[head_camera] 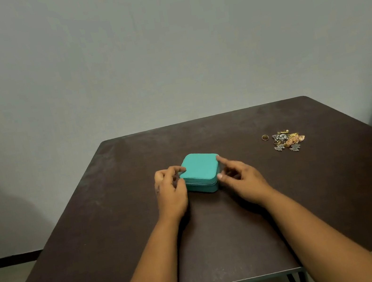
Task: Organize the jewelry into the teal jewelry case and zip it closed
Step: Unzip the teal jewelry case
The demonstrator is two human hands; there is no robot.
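Both hands (171,188) flank closed teal case (201,171) — dark table (96,231).

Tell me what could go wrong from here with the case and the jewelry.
The teal case looks closed, with both hands at its sides; unzipping it could slide it on the dark table. The jewelry pile looks tangled, so pieces may snag. The loose ring beside it might roll away or be overlooked.

Both forearms are bare; the left hand (169,188) wears a ring.
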